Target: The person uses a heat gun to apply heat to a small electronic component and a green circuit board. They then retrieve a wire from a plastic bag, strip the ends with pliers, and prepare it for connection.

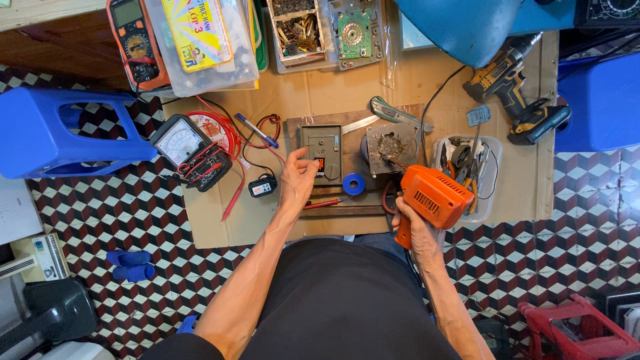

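Right hand (415, 230) clenched on orange pistol-grip soldering gun (432, 199); left hand (298, 177) released, fingertips at grey rectangular switch module (322, 153); burn risk judged if hot tip nears fingers or red wires (230, 143)

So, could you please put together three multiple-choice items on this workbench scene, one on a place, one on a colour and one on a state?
1. Where does the small blue spool lie?
A. Just right of the grey switch box on the wooden board
B. Inside the clear tool tray
C. On the tiled floor

2. What colour is the body of the soldering gun?
A. Yellow
B. Orange
C. Green

3. How is the soldering gun held?
A. It lies loose on the cardboard
B. The left hand grips it
C. The right hand grips its handle

Answers: 1 A, the spool sits beside the box on the board. 2 B, its housing is plainly orange. 3 C, the right hand wraps its handle while the left hand's fingers reach to the switch box.
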`<state>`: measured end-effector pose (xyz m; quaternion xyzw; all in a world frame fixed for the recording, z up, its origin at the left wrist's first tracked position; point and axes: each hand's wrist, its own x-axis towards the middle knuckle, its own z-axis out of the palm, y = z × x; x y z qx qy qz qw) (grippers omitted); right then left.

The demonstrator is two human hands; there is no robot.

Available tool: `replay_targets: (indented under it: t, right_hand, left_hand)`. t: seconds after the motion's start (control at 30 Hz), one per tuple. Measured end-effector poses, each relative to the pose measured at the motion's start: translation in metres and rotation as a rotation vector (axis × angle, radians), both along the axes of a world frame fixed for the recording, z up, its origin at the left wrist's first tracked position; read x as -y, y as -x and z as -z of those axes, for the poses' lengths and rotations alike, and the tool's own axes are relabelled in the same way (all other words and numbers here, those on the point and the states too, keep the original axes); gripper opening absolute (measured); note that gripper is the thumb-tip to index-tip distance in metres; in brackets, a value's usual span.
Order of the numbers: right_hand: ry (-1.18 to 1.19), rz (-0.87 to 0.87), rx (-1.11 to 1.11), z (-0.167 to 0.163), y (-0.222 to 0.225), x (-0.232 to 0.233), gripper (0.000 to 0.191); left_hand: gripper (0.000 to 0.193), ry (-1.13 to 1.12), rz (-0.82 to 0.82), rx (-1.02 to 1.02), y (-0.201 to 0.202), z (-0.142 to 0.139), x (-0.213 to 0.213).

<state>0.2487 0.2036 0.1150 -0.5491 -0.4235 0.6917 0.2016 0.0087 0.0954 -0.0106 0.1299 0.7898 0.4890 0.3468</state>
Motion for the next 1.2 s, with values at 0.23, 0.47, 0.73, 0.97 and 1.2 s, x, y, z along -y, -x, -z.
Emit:
replay_targets:
  t: [0.23,0.47,0.73,0.97,1.2]
  right_hand:
    - [-1.621,-0.493,0.66,0.054,-0.053,0.015,0.051]
    - [-1.148,-0.782,0.776,0.144,-0.152,0.036,0.026]
    - [-1.095,-0.571,0.568,0.078,-0.093,0.016,0.031]
    - [-1.378,-0.685,0.65,0.09,-0.112,0.023,0.031]
    - [-1.388,-0.751,0.703,0.136,-0.166,0.042,0.032]
  left_hand:
    - [0.063,0.123,0.014,0.047,-0.013,0.008,0.041]
    - [0.065,0.133,0.021,0.066,-0.021,0.023,0.059]
    - [0.066,0.198,0.024,0.059,-0.013,0.024,0.061]
    - [0.067,0.257,0.043,0.038,-0.013,0.017,0.063]
    - [0.068,0.335,0.061,0.025,-0.012,0.022,0.063]
